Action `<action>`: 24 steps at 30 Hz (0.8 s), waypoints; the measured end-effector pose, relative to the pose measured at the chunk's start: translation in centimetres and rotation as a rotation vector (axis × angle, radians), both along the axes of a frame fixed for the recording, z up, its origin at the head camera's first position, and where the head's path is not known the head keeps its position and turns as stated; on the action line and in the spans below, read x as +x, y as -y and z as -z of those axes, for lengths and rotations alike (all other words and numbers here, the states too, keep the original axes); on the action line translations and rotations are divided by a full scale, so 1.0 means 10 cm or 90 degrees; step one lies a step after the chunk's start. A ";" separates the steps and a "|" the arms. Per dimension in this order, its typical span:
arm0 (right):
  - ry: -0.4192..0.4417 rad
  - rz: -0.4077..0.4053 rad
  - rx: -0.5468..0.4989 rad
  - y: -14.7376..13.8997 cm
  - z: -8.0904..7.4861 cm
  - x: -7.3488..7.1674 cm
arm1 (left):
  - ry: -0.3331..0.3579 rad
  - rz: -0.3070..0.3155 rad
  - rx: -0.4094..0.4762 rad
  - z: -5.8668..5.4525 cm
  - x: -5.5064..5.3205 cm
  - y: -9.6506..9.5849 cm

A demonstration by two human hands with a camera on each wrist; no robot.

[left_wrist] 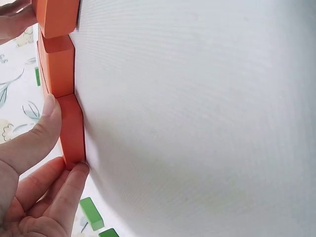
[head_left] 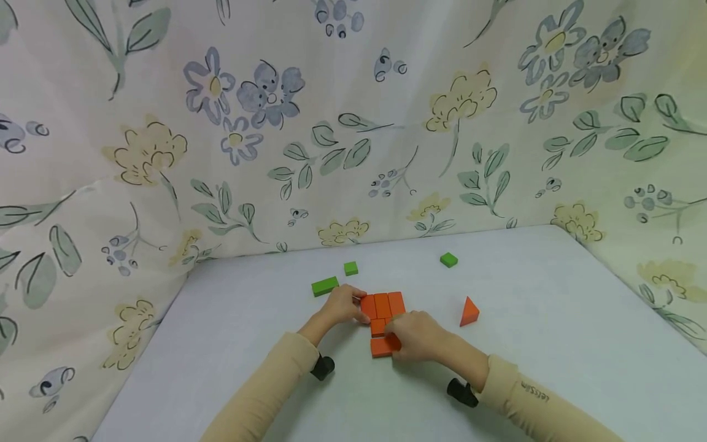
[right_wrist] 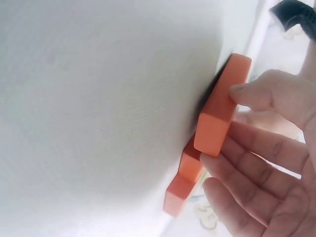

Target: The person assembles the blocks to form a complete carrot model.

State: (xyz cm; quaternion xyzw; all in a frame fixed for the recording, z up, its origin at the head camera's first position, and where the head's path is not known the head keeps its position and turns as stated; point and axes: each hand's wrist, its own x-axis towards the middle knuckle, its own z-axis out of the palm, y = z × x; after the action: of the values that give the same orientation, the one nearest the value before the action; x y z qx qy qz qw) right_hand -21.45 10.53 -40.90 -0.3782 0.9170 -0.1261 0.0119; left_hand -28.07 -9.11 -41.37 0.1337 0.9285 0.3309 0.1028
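Note:
Several flat orange blocks lie close together on the white table. Three oblong ones stand side by side at the back, and a smaller orange block (head_left: 377, 328) touches them in front. My left hand (head_left: 343, 305) grips the leftmost oblong block (left_wrist: 72, 131) between thumb and fingers. Nearest to me is another orange oblong block (right_wrist: 222, 106), pinched by my right hand (head_left: 420, 337), with the thumb on its near side and fingers on the far side. In the right wrist view it looks slightly raised off the table. The right hand hides part of the front blocks.
An orange triangular block (head_left: 469, 313) stands to the right. Behind the left hand lie a long green block (head_left: 324, 286) and a small green block (head_left: 350, 268). Another green block (head_left: 449, 259) is farther right. A flowered curtain (head_left: 353, 153) hangs behind the white table (head_left: 530, 288).

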 end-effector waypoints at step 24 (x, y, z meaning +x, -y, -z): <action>-0.045 0.008 -0.023 -0.05 0.07 -0.03 | -0.003 0.004 0.007 0.01 0.00 0.00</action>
State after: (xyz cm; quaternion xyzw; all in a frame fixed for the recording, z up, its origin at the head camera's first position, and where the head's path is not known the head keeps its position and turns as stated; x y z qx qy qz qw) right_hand -21.70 11.07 -41.61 -0.3770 0.9167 -0.1290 -0.0284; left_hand -28.07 -9.13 -41.45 0.1376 0.9265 0.3354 0.1009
